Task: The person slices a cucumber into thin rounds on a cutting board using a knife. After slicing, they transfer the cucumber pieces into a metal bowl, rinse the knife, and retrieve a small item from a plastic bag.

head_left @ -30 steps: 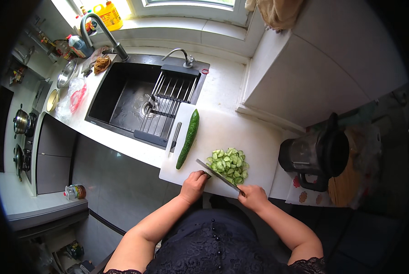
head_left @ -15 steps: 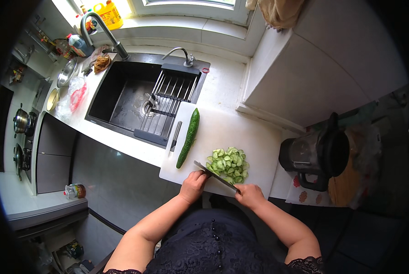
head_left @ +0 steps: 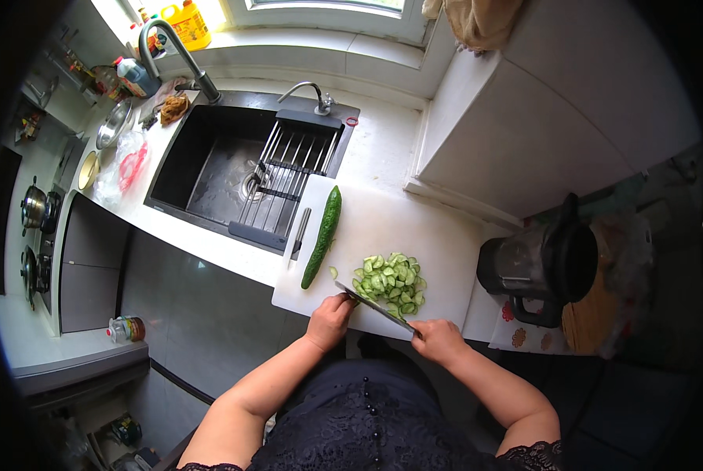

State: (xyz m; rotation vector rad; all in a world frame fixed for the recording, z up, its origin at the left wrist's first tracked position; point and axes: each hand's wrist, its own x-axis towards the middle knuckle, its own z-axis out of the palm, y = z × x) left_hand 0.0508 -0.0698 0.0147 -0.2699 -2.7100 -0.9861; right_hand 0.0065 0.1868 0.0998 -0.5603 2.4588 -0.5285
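My right hand grips the handle of a kitchen knife. Its blade slants up and left across the near edge of a white cutting board, beside a heap of cucumber slices. Against the blade's tip end, the fingers of my left hand are closed and bent; what they hold is hidden. One loose cucumber slice lies just beyond the tip. A whole green cucumber rests lengthwise on the board's left part. Left of it is a slim tool with a grey handle.
Left of the board is a dark sink with a metal rack over its right part and a tall faucet. To the right stands a black blender-like appliance. Plastic bags and a metal bowl sit beyond the sink.
A loose cucumber slice now lies beyond the knife tip, where there was bare board. The knife and my right hand have shifted slightly right and down; my left hand has barely moved.
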